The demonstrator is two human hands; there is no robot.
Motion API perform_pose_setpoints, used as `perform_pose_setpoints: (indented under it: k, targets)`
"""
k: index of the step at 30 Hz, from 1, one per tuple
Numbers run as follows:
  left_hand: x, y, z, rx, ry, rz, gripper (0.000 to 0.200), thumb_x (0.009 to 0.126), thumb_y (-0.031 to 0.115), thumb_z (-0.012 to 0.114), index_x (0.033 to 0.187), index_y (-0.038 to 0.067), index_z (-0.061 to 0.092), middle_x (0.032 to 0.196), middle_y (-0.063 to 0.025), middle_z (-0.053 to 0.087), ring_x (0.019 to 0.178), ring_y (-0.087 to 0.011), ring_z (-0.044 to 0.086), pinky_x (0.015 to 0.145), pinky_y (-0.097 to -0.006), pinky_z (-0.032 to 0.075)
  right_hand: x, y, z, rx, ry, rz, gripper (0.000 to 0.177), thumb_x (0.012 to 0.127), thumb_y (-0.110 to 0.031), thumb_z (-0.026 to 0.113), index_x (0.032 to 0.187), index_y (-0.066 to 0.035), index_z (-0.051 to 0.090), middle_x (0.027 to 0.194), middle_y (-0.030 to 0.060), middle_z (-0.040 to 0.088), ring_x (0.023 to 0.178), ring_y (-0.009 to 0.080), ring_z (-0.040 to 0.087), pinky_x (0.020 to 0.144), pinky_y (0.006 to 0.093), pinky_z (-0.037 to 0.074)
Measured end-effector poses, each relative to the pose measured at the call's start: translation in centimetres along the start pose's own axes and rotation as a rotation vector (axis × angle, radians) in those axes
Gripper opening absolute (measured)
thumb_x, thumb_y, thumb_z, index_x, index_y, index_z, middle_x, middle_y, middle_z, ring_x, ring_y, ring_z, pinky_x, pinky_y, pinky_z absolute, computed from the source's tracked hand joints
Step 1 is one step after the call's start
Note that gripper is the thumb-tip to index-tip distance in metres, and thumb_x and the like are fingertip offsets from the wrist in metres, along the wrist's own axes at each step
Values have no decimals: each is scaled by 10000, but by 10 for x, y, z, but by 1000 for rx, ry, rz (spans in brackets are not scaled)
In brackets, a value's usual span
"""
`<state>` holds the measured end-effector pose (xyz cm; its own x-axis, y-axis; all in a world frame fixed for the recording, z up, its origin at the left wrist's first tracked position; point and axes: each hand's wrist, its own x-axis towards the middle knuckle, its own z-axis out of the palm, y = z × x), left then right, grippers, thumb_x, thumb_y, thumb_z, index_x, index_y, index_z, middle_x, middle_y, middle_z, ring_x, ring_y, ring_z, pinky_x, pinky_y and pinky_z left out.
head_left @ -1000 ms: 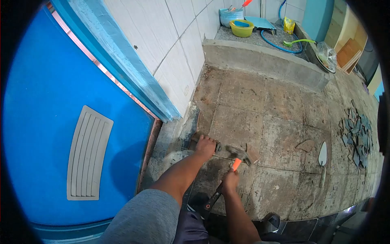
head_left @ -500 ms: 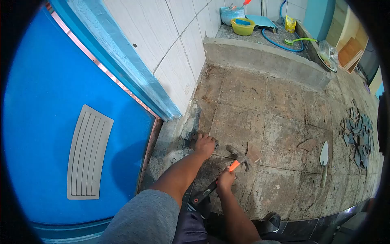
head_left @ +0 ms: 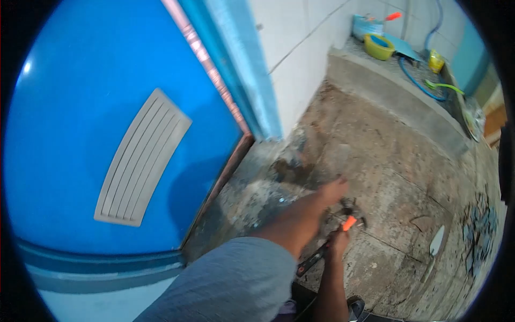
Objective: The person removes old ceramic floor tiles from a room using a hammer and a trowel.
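Note:
My right hand is wrapped around the dark handle of a claw hammer with an orange neck. The hammer's head is close to the floor, beside the fingers of my left hand. That left hand is smeared by motion and reaches out over the tiled floor. Whether anything is in its fingers does not show. Just beyond it a pale blurred patch appears, too smeared to name. A dark, rough patch of floor lies to its left, by the door frame.
A blue door with a grey vent fills the left. To the right are a trowel, a broken tile piece and a heap of dark shards. A low concrete curb stands behind, with a yellow basin beyond.
My left hand has left the dark patch by the door frame and moved right, close to the hammer head. My right hand keeps hold of the hammer. The view has turned left.

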<state>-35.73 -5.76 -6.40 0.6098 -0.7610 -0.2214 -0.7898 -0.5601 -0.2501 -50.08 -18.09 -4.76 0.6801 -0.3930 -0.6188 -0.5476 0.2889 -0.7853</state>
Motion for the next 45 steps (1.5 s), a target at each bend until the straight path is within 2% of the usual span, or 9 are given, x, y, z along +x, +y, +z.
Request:
perform_pose_setpoints:
  k: [9,20,23,26,32,36,40,42,45]
  targets:
    - [61,63,-177,68,-48,337,210,886,345,681,1035,252,797,1123,49,721,1181,-203,580,981,-385,447,5,-33,-82,-89,255,-310,329,1016,-343,607,891,-46,542,723,45,499,609,177,509,553,377,423]
    - [103,97,-193,-391,-290,210,267,864,324,705,1100,232,790,1169,18,736,1130,-197,653,891,-409,517,84,-72,-278,-374,707,-518,353,994,-316,641,984,35,610,868,174,582,700,273,561,634,427,470]
    - [115,104,-200,-425,-359,189,286,859,318,712,1118,226,788,1182,10,740,1116,-196,673,867,-416,536,162,-89,-357,-1037,1246,-194,516,936,-363,656,1353,-65,587,1410,247,545,1263,349,544,962,506,475]
    - [114,116,-213,-429,-402,167,305,853,312,719,1136,220,786,1195,1,744,1102,-194,693,842,-422,555,191,-116,-444,-1359,1050,-149,558,934,-322,620,1432,-91,519,1594,224,328,1481,356,291,1135,569,324]
    - [75,130,-274,-564,-386,240,180,753,252,744,901,161,792,909,-71,766,905,-275,736,749,-431,585,220,-113,-550,-1492,652,-32,685,954,-380,625,1537,-109,388,1506,174,479,1381,345,458,1142,467,366]
    - [34,156,-327,-814,-125,183,154,730,109,689,850,16,707,807,-199,725,774,-379,730,683,-498,582,181,-173,-471,-1453,557,-296,605,962,-328,644,1482,-80,459,1422,188,557,1286,370,547,1062,457,434]
    - [-21,155,-399,-992,-91,185,273,780,72,627,1023,-50,601,758,-242,682,798,-423,712,698,-540,567,189,-194,-358,-1146,298,-769,514,941,-309,679,1359,-32,565,1221,241,658,1103,426,641,908,502,502]
    - [-37,149,-426,-943,-210,228,391,792,81,630,1149,-64,563,786,-242,681,820,-419,711,707,-528,571,182,-189,-284,-1086,-39,-910,497,892,-294,705,1280,2,613,1079,286,685,1009,449,671,823,509,519]
    - [-63,150,-438,-935,-133,171,467,818,114,643,1235,-71,541,843,-235,669,840,-404,699,725,-513,560,129,-163,-161,-922,-504,-796,491,828,-265,708,1217,27,644,1015,297,696,991,439,684,851,485,526]
